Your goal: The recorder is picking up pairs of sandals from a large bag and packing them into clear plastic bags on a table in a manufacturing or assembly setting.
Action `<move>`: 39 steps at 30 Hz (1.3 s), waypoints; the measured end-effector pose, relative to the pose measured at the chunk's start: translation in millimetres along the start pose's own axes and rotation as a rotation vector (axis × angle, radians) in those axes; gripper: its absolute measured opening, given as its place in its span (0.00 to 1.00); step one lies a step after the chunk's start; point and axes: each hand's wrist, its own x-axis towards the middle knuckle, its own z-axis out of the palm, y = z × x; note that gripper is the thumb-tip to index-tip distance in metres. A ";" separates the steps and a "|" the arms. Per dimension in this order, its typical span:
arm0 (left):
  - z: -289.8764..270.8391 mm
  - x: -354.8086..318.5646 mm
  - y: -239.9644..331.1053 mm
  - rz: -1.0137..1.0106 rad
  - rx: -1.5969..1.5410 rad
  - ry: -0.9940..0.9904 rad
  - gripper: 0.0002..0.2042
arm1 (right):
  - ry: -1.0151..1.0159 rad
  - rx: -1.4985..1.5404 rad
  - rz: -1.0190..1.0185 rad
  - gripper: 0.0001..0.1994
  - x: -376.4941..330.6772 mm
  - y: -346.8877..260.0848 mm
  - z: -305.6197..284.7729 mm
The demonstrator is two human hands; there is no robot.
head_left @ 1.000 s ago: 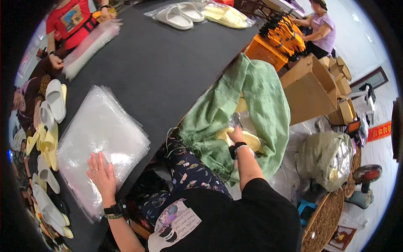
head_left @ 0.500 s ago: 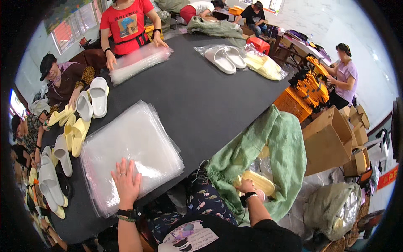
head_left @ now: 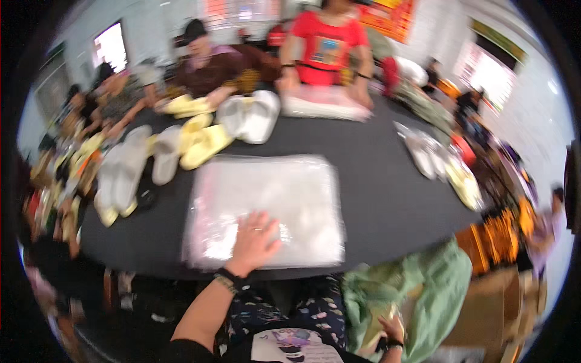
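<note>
My left hand [head_left: 255, 242] lies flat with fingers spread on a stack of clear plastic bags [head_left: 290, 187], near the front edge of the dark table. Low on the right, my right hand [head_left: 392, 330] reaches into the mouth of a green woven sack [head_left: 445, 272]. Pale yellow slippers in clear wrapping [head_left: 394, 311] lie in the sack beside that hand. Motion blur smears its fingers, so whether they grip a slipper is unclear.
Grey slippers [head_left: 124, 172] and yellow slippers [head_left: 203, 142] line the table's left side. Across the table a person in red [head_left: 327, 45] handles more clear bags [head_left: 324, 103]. Bagged white slippers [head_left: 423, 154] lie at right, beyond which stand an orange crate [head_left: 472, 245] and cardboard boxes [head_left: 490, 302].
The whole view has swung left and up, so the table things appear farther right. My left hand still rests on the bags. My right hand is still in the sack, now more blurred.
</note>
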 end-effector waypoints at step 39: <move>23.3 6.4 14.8 0.005 -0.076 0.047 0.28 | 0.343 -0.349 -1.365 0.13 16.8 -526.0 -102.9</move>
